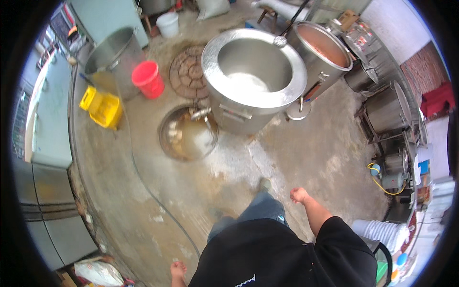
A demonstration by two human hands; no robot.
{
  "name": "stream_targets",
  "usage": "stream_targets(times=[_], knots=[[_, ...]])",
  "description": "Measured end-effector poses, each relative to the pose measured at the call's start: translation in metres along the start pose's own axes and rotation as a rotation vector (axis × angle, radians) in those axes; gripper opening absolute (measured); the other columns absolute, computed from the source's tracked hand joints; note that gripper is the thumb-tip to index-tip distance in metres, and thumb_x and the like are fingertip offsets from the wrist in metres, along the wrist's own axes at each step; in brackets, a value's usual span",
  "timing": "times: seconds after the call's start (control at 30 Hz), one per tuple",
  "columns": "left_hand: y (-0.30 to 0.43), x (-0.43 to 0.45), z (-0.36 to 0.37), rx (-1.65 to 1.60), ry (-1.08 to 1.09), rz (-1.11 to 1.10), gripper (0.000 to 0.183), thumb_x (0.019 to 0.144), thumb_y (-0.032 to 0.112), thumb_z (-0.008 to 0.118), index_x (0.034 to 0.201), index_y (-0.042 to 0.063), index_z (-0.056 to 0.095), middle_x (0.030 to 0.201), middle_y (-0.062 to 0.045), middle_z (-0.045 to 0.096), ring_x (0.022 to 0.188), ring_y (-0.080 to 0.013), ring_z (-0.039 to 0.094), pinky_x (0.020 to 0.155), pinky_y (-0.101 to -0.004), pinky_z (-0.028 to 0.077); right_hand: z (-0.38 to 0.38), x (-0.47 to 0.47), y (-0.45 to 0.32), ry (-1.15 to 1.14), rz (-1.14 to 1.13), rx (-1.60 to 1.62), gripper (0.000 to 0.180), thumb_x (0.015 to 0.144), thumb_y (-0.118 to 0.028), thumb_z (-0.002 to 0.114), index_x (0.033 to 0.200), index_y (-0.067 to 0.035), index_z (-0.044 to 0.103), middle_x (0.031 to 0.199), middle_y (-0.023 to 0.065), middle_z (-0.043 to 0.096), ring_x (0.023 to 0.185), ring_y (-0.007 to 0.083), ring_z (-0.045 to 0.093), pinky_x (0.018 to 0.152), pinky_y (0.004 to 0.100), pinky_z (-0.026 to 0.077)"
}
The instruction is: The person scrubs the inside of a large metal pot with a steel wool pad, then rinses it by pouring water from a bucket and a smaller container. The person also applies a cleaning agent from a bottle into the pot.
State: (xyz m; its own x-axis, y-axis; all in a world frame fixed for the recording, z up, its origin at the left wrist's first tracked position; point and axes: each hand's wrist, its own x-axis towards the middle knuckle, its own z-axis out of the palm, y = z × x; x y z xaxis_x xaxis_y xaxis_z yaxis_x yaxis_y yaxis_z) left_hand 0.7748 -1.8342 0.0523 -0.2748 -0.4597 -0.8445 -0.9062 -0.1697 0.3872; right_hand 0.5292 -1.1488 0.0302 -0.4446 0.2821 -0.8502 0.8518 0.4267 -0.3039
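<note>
My right hand hangs over the concrete floor to the right of my legs, its fingers curled, nothing seen in it. At the lower left, my left hand hangs beside my black shirt, also with curled fingers and nothing seen in it. Neither hand touches an object. Ahead of me stands a large steel pot with a broad shiny rim, open at the top. From its side a metal valve sticks out over a round basin of cloudy liquid with pale foam, set at floor level.
A tall steel pot holds reddish-brown contents. A red bucket, a yellow mop-wringer bucket and a steel vat stand left. A hose crosses the floor. Several pots, an electric motor and stacked white buckets line the right side.
</note>
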Motion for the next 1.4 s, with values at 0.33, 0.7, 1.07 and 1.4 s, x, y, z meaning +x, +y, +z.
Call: stream_targets(times=[0.33, 0.7, 1.07, 1.4], knots=[[0.092, 0.028, 0.150, 0.269, 0.050, 0.231, 0.014, 0.083, 0.012, 0.057, 0.092, 0.003, 0.056, 0.075, -0.011, 0.060, 0.064, -0.0222, 0.059, 0.056, -0.0355, 0.047, -0.117, 0.022, 0.150, 0.052, -0.055, 0.291, 0.015, 0.081, -0.009, 0.057, 0.094, -0.002, 0.062, 0.072, 0.0083, 0.064, 0.057, 0.0169, 0.060, 0.050, 0.0309, 0.050], [0.323, -0.134, 0.466, 1.011, -0.181, 1.271, 0.035, 0.078, 0.027, 0.067, 0.101, 0.001, 0.058, 0.105, -0.020, 0.057, 0.095, -0.0341, 0.057, 0.084, -0.0418, 0.047, -0.283, -0.027, 0.298, 0.658, 0.067, 1.092, 0.011, 0.086, -0.008, 0.051, 0.091, -0.001, 0.058, 0.069, 0.0095, 0.060, 0.051, 0.0192, 0.056, 0.043, 0.0308, 0.045], [0.436, -0.095, 0.704, 1.498, -0.858, 0.912, 0.022, 0.084, 0.024, 0.063, 0.090, 0.004, 0.056, 0.069, -0.004, 0.054, 0.063, -0.0163, 0.051, 0.060, -0.0318, 0.046, 0.155, -0.183, 0.340, 0.770, 0.845, 1.225, 0.017, 0.077, -0.016, 0.060, 0.085, -0.004, 0.068, 0.073, 0.0142, 0.067, 0.065, 0.0252, 0.064, 0.061, 0.0357, 0.052], [0.216, -0.303, 0.852, 2.250, -1.467, 1.252, 0.029, 0.088, 0.027, 0.059, 0.097, 0.000, 0.056, 0.077, -0.008, 0.057, 0.068, -0.0178, 0.052, 0.061, -0.0321, 0.046, 0.575, -0.306, 0.047, 0.818, 2.083, 1.415, 0.024, 0.082, -0.016, 0.049, 0.085, -0.003, 0.068, 0.095, 0.0172, 0.066, 0.089, 0.0313, 0.064, 0.085, 0.0405, 0.049]])
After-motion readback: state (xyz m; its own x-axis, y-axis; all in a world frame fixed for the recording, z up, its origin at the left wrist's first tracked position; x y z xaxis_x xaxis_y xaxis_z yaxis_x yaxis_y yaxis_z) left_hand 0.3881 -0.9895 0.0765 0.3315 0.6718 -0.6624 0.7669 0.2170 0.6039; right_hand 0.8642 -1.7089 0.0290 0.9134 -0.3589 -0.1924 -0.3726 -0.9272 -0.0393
